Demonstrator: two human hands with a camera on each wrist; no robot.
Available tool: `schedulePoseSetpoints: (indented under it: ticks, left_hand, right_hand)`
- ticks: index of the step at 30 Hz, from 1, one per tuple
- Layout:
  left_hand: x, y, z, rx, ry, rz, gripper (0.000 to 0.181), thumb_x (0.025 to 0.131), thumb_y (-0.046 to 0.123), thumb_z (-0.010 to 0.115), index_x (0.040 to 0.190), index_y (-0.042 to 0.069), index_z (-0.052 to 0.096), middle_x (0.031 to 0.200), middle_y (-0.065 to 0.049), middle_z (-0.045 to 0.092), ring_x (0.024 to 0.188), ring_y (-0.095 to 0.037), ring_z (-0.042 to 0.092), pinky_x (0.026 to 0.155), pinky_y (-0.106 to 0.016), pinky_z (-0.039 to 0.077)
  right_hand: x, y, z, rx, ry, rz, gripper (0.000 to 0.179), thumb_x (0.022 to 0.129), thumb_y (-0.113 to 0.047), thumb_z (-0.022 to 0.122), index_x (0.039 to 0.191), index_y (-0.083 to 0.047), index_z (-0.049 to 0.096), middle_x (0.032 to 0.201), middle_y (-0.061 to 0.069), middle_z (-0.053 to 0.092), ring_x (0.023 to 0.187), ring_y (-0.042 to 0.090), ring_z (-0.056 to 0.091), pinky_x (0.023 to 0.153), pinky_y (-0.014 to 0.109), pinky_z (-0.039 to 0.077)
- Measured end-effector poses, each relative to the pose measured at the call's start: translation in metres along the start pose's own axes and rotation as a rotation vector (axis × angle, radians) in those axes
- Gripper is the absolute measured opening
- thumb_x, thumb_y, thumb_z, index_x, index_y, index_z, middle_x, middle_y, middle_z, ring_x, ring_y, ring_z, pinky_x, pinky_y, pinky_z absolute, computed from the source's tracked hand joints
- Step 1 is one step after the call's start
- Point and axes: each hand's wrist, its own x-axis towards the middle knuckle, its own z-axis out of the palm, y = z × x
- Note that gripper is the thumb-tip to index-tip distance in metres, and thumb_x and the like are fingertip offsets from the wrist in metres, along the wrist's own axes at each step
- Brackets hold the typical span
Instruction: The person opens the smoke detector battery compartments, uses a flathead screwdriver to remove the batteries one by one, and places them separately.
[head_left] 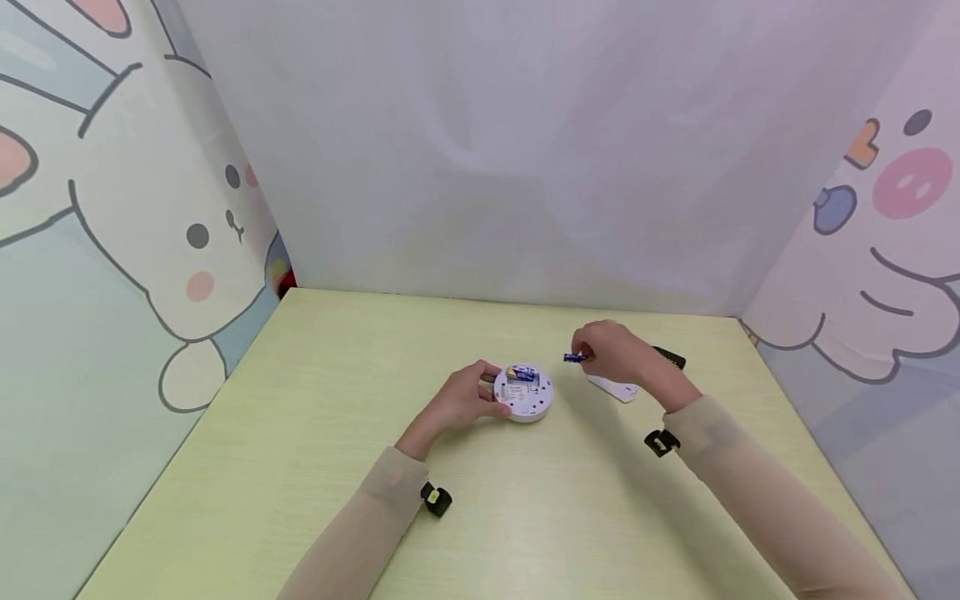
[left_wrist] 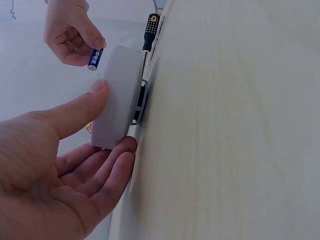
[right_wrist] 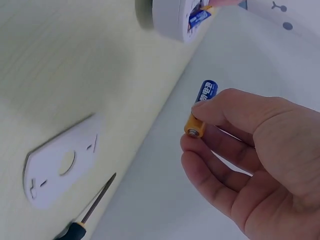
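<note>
A round white device (head_left: 531, 407), perhaps a smoke detector, has its back with the battery compartment facing up. One blue battery (head_left: 521, 374) lies at that compartment; whether it is fully seated I cannot tell. My left hand (head_left: 459, 400) grips the device from its left side, thumb on the near edge and fingers around the far edge. To the right and above the table, my right hand (head_left: 611, 350) pinches a second battery (right_wrist: 206, 92), blue with an orange end, between thumb and fingers. This battery is apart from the device.
A white mounting plate (right_wrist: 55, 165) with a round hole lies on the table beneath my right hand. Beside it is a screwdriver (right_wrist: 100, 197) with a dark handle. The pale wooden table (head_left: 300, 467) meets a white curtain (head_left: 487, 167) at the back.
</note>
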Motion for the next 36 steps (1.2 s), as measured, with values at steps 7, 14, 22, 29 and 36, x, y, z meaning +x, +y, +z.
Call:
schedulePoseSetpoints:
  ticks: [7, 14, 22, 29, 36]
  left_hand:
    - [-0.001, -0.002, -0.001, -0.005, 0.000, -0.002, 0.064, 0.087, 0.021, 0.091, 0.142, 0.011, 0.058, 0.140, -0.007, 0.064, 0.103, -0.015, 0.070, 0.094, -0.039, 0.057]
    - [-0.001, -0.003, -0.001, -0.018, 0.002, -0.005, 0.064, 0.088, 0.021, 0.091, 0.141, 0.011, 0.057, 0.140, -0.007, 0.064, 0.103, -0.015, 0.070, 0.094, -0.039, 0.057]
    - [-0.001, -0.004, 0.000, -0.021, -0.006, 0.003, 0.064, 0.087, 0.023, 0.091, 0.141, 0.011, 0.058, 0.140, -0.007, 0.064, 0.103, -0.015, 0.070, 0.094, -0.039, 0.057]
    - [0.000, -0.003, 0.000, -0.020, -0.003, 0.005, 0.064, 0.087, 0.023, 0.091, 0.140, 0.011, 0.058, 0.139, -0.007, 0.064, 0.102, -0.015, 0.069, 0.093, -0.038, 0.057]
    - [0.000, -0.002, 0.000, -0.021, -0.004, 0.006, 0.064, 0.088, 0.022, 0.090, 0.141, 0.012, 0.057, 0.140, -0.006, 0.064, 0.103, -0.015, 0.070, 0.094, -0.038, 0.057]
  right_hand:
    - [-0.011, 0.040, -0.003, -0.002, 0.084, 0.059, 0.015, 0.087, 0.004, 0.074, 0.101, -0.002, 0.074, 0.088, 0.004, 0.069, 0.077, 0.018, 0.057, 0.072, 0.039, 0.052]
    - [-0.014, 0.072, 0.008, -0.012, 0.124, 0.183, 0.017, 0.089, 0.002, 0.072, 0.105, 0.003, 0.075, 0.089, 0.010, 0.071, 0.079, 0.024, 0.062, 0.074, 0.045, 0.054]
    - [-0.016, 0.096, 0.029, 0.015, 0.159, 0.300, 0.017, 0.088, 0.003, 0.074, 0.104, 0.007, 0.074, 0.091, 0.017, 0.072, 0.081, 0.030, 0.064, 0.076, 0.049, 0.055]
    - [-0.012, 0.106, 0.043, 0.030, 0.188, 0.309, 0.015, 0.090, 0.004, 0.073, 0.105, 0.009, 0.074, 0.096, 0.022, 0.073, 0.086, 0.035, 0.068, 0.080, 0.053, 0.058]
    - [-0.010, 0.107, 0.050, 0.013, 0.214, 0.331, 0.018, 0.088, 0.006, 0.069, 0.105, 0.010, 0.074, 0.100, 0.025, 0.073, 0.090, 0.038, 0.068, 0.081, 0.054, 0.057]
